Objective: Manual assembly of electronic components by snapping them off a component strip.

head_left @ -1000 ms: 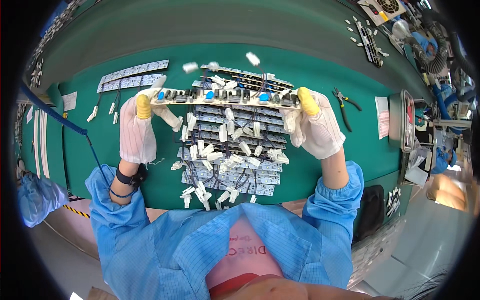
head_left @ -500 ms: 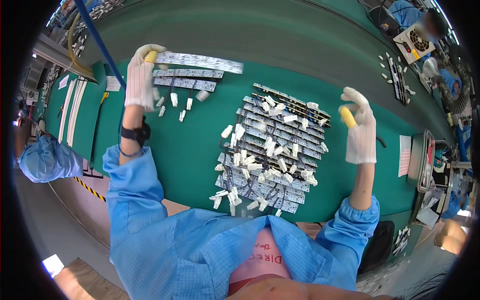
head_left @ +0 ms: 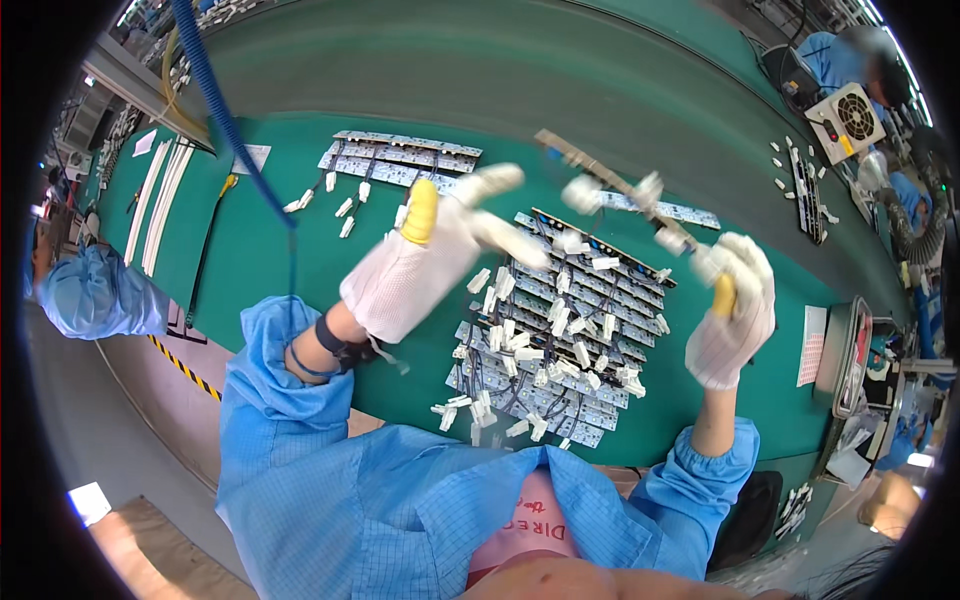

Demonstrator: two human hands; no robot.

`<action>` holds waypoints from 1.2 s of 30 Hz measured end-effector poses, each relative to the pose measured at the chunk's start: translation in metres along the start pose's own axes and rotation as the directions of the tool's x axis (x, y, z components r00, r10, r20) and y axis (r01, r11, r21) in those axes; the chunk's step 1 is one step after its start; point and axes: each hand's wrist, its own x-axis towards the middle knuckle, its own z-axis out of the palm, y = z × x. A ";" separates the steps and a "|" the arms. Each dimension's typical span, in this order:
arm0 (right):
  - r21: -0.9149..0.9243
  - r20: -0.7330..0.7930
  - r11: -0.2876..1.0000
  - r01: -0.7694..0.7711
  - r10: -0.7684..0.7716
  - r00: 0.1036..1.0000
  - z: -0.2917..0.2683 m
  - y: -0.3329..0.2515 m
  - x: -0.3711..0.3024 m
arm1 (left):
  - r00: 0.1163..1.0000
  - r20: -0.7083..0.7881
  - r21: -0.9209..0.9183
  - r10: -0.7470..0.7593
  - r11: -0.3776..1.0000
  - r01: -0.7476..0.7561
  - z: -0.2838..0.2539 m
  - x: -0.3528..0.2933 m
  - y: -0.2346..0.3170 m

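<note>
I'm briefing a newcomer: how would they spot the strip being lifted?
Start at the green mat and its central pile of circuit strips. Above the pile, the right hand holds one circuit strip aloft, tilted and blurred; the others lie flat.

Left hand (head_left: 425, 265) and right hand (head_left: 735, 315): white knitted cloth gloves, matt, each with a yellow rubbery finger cot. Circuit strip (head_left: 610, 190) held by the right hand: rigid board with white plastic connectors. Table mat (head_left: 270, 250): green, smooth, matt. Sleeves (head_left: 290, 400): blue woven cloth, faintly checked.
</note>
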 end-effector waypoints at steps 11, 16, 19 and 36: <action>0.410 0.396 0.801 -0.437 0.275 0.876 0.016 -0.007 -0.013 | 0.964 0.005 0.096 -0.266 0.960 0.264 -0.006 0.004 -0.021; 0.641 0.643 0.222 -0.735 0.367 0.672 -0.011 -0.007 -0.013 | 0.984 0.115 0.832 0.135 0.529 -0.169 -0.003 -0.013 -0.001; 0.685 0.572 0.279 -0.673 0.366 0.734 -0.015 -0.012 -0.012 | 0.997 -0.071 0.347 -0.010 0.937 0.034 0.016 -0.014 0.013; 0.605 0.615 0.330 -0.724 0.384 0.689 -0.024 -0.014 -0.008 | 0.922 0.101 0.792 0.373 0.531 -0.301 -0.006 -0.014 0.003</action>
